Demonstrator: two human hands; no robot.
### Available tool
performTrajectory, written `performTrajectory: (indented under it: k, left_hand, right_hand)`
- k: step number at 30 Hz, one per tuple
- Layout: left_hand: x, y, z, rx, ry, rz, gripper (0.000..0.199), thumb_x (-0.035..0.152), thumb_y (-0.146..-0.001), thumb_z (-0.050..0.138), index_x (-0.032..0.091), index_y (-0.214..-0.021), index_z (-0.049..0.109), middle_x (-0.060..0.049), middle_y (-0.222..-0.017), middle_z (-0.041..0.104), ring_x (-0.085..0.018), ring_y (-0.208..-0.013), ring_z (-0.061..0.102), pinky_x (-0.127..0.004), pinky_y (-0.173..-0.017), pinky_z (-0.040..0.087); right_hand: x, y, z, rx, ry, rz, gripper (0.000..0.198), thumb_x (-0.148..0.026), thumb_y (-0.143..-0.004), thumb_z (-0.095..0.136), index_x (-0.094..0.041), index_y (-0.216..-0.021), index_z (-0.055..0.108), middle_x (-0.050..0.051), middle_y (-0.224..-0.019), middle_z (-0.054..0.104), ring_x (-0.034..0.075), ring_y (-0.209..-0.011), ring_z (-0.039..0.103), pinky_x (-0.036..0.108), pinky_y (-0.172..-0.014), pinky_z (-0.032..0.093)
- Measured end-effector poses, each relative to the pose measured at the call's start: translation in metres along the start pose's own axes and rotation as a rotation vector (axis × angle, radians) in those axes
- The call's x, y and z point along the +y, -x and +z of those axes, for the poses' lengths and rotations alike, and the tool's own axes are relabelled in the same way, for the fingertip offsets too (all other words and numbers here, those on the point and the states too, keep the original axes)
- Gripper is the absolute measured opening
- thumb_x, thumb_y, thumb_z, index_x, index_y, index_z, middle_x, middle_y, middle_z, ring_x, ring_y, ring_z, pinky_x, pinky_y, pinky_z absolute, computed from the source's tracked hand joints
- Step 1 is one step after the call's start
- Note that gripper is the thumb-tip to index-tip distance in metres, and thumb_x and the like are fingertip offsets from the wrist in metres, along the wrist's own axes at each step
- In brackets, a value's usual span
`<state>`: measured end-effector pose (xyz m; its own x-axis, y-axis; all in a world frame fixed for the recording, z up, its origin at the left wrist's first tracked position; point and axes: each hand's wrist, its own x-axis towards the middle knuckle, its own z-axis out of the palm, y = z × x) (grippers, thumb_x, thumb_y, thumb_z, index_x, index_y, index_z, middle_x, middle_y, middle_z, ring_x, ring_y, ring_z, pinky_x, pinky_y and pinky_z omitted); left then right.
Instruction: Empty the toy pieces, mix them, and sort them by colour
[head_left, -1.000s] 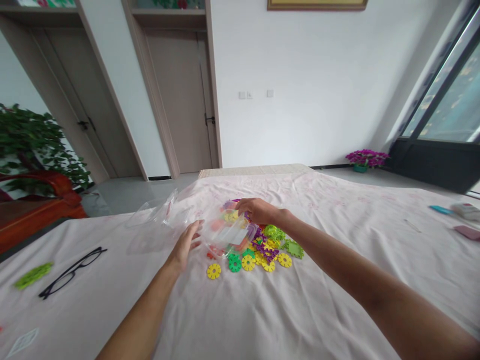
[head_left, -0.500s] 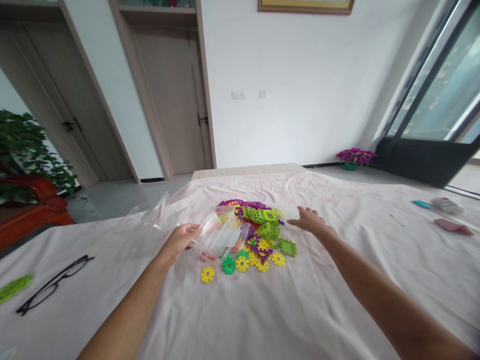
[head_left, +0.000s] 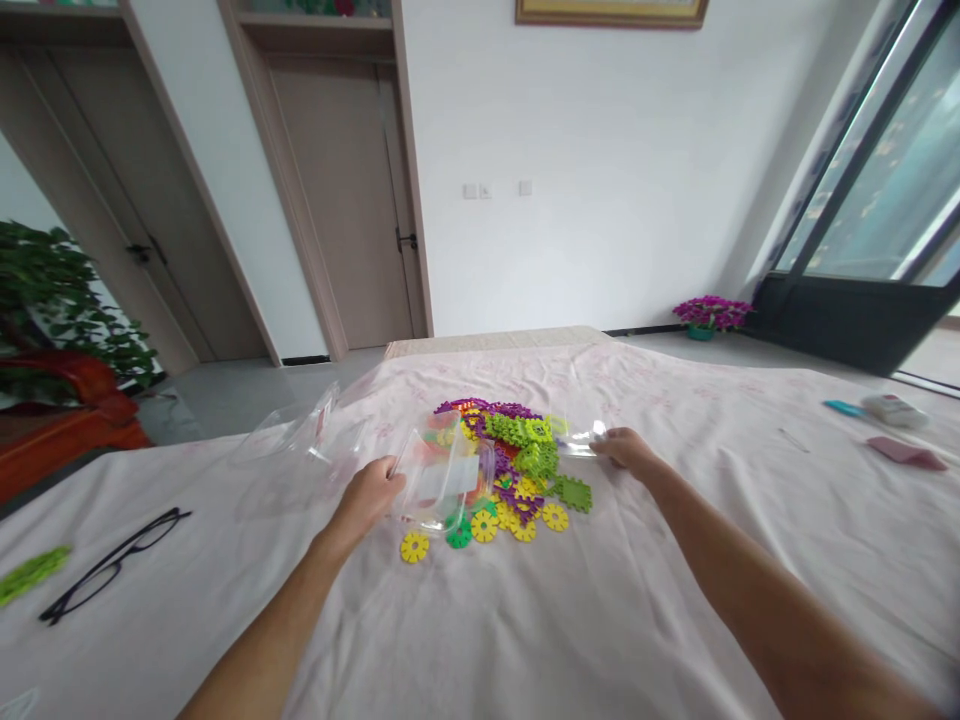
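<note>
Clear tub (head_left: 442,482): left hand (head_left: 373,492) pinches 9-o'clock edge; right hand (head_left: 624,447) pinches clear piece (head_left: 577,438) at 3 o'clock. Low tub swing could scatter discs (head_left: 484,534).

On the cloth (head_left: 495,630), a pile of toy pieces (head_left: 521,450) lies in the middle. A container (head_left: 442,475) in the left hand (head_left: 375,487) overlaps the pile's left side; a second container (head_left: 579,441) in the right hand (head_left: 621,447) is at its far right. Packaging (head_left: 321,435) lies beyond the left hand, at the cloth's far left. Glasses (head_left: 120,556) lie near left, with a separate toy cluster (head_left: 34,574) left of them. A packet (head_left: 895,410) lies far right. Behind the cloth, potted flowers (head_left: 712,312) stand right, a door (head_left: 337,200) left.
</note>
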<state>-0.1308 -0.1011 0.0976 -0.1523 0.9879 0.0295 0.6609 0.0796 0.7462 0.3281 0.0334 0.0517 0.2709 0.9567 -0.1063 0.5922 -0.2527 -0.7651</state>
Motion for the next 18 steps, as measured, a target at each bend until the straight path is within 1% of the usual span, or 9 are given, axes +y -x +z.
performTrajectory:
  k: [2, 4, 5, 6, 8, 10, 12, 15, 18]
  left_hand:
    - [0.007, 0.003, -0.001, 0.054, -0.109, 0.021, 0.009, 0.025, -0.074, 0.049, 0.021, -0.068, 0.052, 0.003, -0.063, 0.052, -0.016, -0.067, 0.052, -0.024, -0.061, 0.032]
    - [0.015, 0.005, -0.001, 0.096, -0.218, 0.041, 0.012, 0.024, -0.078, 0.045, 0.021, -0.071, 0.053, 0.001, -0.068, 0.056, -0.017, -0.07, 0.054, -0.025, -0.062, 0.032]
    - [0.018, 0.005, 0.0, 0.11, -0.263, 0.046, 0.013, 0.024, -0.08, 0.043, 0.021, -0.073, 0.054, -0.001, -0.071, 0.058, -0.018, -0.072, 0.056, -0.026, -0.064, 0.033]
    - [0.021, 0.005, 0.002, 0.122, -0.298, 0.056, 0.015, 0.024, -0.081, 0.042, 0.021, -0.076, 0.056, -0.003, -0.077, 0.06, -0.019, -0.076, 0.057, -0.027, -0.065, 0.034]
    - [0.026, 0.004, 0.004, 0.133, -0.348, 0.079, 0.019, 0.023, -0.082, 0.04, 0.021, -0.083, 0.059, -0.006, -0.088, 0.063, -0.021, -0.084, 0.06, -0.028, -0.069, 0.037]
    - [0.03, 0.003, 0.006, 0.123, -0.381, 0.084, 0.022, 0.022, -0.081, 0.039, 0.021, -0.087, 0.061, -0.008, -0.092, 0.064, -0.023, -0.088, 0.061, -0.03, -0.072, 0.04]
    - [0.031, 0.001, 0.006, 0.106, -0.393, 0.078, 0.024, 0.022, -0.081, 0.039, 0.021, -0.089, 0.061, -0.009, -0.091, 0.064, -0.023, -0.088, 0.061, -0.03, -0.072, 0.041]
    - [0.03, -0.002, 0.006, 0.083, -0.338, 0.086, 0.027, 0.021, -0.079, 0.039, 0.02, -0.093, 0.062, -0.008, -0.091, 0.063, -0.022, -0.088, 0.06, -0.03, -0.072, 0.041]
    - [0.026, -0.004, 0.006, 0.035, -0.234, 0.091, 0.026, 0.02, -0.076, 0.041, 0.019, -0.092, 0.063, -0.005, -0.084, 0.062, -0.019, -0.081, 0.058, -0.027, -0.068, 0.04]
  right_hand:
    - [-0.02, 0.012, -0.001, -0.008, -0.205, -0.035, 0.024, -0.037, -0.074, 0.069, -0.015, -0.082, 0.062, 0.003, -0.064, 0.059, 0.017, -0.061, 0.06, 0.03, -0.057, 0.052]
    - [-0.052, 0.031, -0.008, -0.001, -0.502, -0.096, 0.025, -0.038, -0.074, 0.07, -0.016, -0.079, 0.06, 0.001, -0.061, 0.055, 0.014, -0.055, 0.056, 0.027, -0.05, 0.051]
    - [-0.071, 0.043, -0.013, -0.025, -0.601, -0.162, 0.026, -0.038, -0.073, 0.071, -0.016, -0.078, 0.059, 0.0, -0.062, 0.054, 0.012, -0.053, 0.055, 0.024, -0.047, 0.049]
    - [-0.09, 0.056, -0.019, -0.068, -0.675, -0.234, 0.026, -0.038, -0.073, 0.072, -0.017, -0.081, 0.059, -0.001, -0.061, 0.053, 0.01, -0.051, 0.052, 0.021, -0.042, 0.044]
    - [-0.127, 0.084, -0.031, -0.206, -0.744, -0.343, 0.035, -0.033, -0.072, 0.073, -0.017, -0.1, 0.061, -0.006, -0.057, 0.047, 0.008, -0.045, 0.047, 0.017, -0.036, 0.034]
    - [-0.156, 0.109, -0.039, -0.299, -0.734, -0.388, 0.052, -0.03, -0.072, 0.072, -0.018, -0.12, 0.059, -0.009, -0.053, 0.043, 0.007, -0.039, 0.041, 0.016, -0.032, 0.026]
    - [-0.175, 0.128, -0.04, -0.428, -0.638, -0.406, 0.053, -0.027, -0.071, 0.07, -0.016, -0.122, 0.062, -0.009, -0.05, 0.043, 0.006, -0.035, 0.036, 0.017, -0.031, 0.022]
    - [-0.188, 0.142, -0.025, -0.525, -0.473, -0.419, 0.041, -0.02, -0.067, 0.068, -0.015, -0.108, 0.072, -0.009, -0.041, 0.041, 0.005, -0.031, 0.03, 0.017, -0.028, 0.017]
    - [-0.199, 0.148, 0.001, -0.589, -0.324, -0.472, 0.021, -0.02, -0.068, 0.069, -0.016, -0.088, 0.076, -0.008, -0.039, 0.042, 0.005, -0.03, 0.03, 0.018, -0.028, 0.018]
